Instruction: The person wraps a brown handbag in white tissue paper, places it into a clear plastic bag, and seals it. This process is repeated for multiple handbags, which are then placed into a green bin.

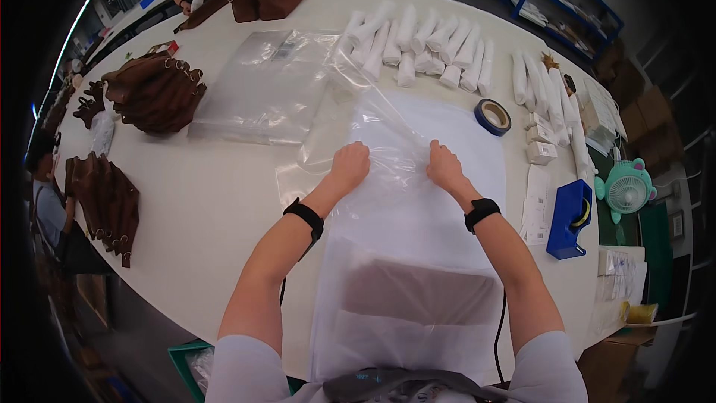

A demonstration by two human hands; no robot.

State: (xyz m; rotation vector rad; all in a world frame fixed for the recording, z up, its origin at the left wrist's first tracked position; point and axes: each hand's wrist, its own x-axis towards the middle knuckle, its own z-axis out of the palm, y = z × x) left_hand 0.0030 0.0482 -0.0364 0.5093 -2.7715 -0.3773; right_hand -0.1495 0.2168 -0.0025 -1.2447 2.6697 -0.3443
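Observation:
A clear plastic bag (386,140) stretches between my two hands over white sheets. My left hand (351,167) is closed on its left side, and my right hand (446,166) grips its right side. Below my hands, a thin white wrapping sheet (391,341) lies over a brownish flat item (419,294) near the table's front edge. Left of the bag rests a stack of clear plastic bags (257,89). A roll of dark blue tape (493,117) sits on the table beyond my right hand.
White wrapped rolls (414,39) line the far side. Brown leather bags (156,92) stand at the left, with more at the far edge. A blue tape dispenser (568,221), small white boxes (541,153) and a green fan (625,193) are at the right. Two people work around the table.

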